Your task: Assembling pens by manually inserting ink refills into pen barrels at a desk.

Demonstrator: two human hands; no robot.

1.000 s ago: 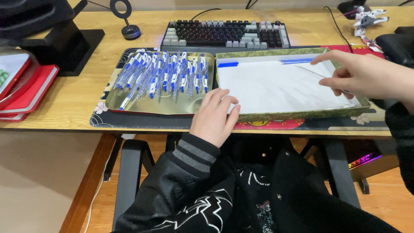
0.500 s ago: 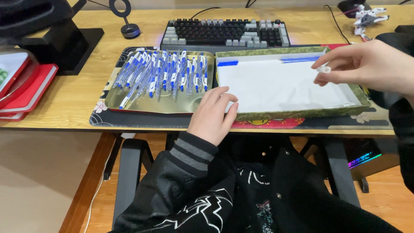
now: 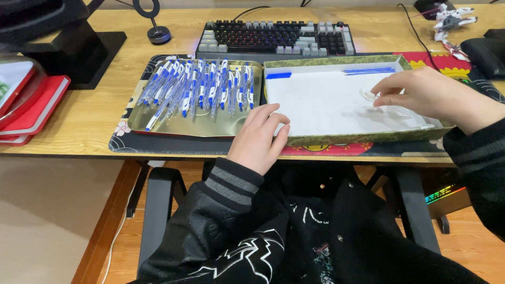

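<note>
A small white piece [image 3: 367,95] sat pinched in the right hand [image 3: 428,97] over the white box [image 3: 336,138]. The left hand [image 3: 259,138] lay flat and empty-fingered on the box's near corner, beside the pen tray [image 3: 158,126].

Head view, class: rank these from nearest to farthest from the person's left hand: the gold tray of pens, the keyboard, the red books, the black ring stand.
From the left hand:
1. Gold tray of pens, just left of the hand.
2. Keyboard, straight behind, at the desk's back.
3. Black ring stand, back left.
4. Red books, at the far left edge.
</note>
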